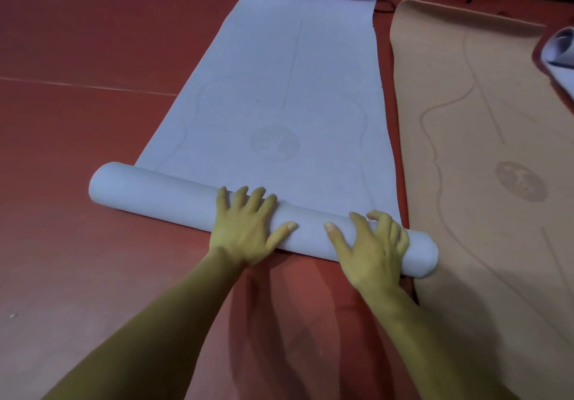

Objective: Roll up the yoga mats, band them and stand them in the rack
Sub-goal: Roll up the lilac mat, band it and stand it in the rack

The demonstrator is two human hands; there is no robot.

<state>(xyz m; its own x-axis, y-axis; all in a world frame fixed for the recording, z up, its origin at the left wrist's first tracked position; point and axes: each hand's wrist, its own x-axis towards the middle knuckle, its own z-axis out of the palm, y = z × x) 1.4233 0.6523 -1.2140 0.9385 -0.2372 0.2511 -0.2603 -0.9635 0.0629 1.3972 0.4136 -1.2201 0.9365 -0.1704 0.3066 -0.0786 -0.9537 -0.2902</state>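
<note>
The left hand point(247, 228) lies palm-down on the rolled part point(174, 196) of a lavender yoga mat point(279, 95), fingers spread wide over the top of the roll and thumb stretched toward the other hand. The right hand point(371, 250) presses flat on the same roll nearer its right end, fingers curled over the far side and thumb pointing left; neither hand closes around anything. The roll lies across the red floor point(77, 58), slanting from upper left to lower right, with the unrolled length of the mat running flat away from it to a far edge that curls up slightly. Just to the right, a tan yoga mat point(484, 114) lies flat alongside, and the roll's right end touches or overlaps its edge. At the far right edge, part of another pale mat point(559, 54) shows, loosely curled.
</note>
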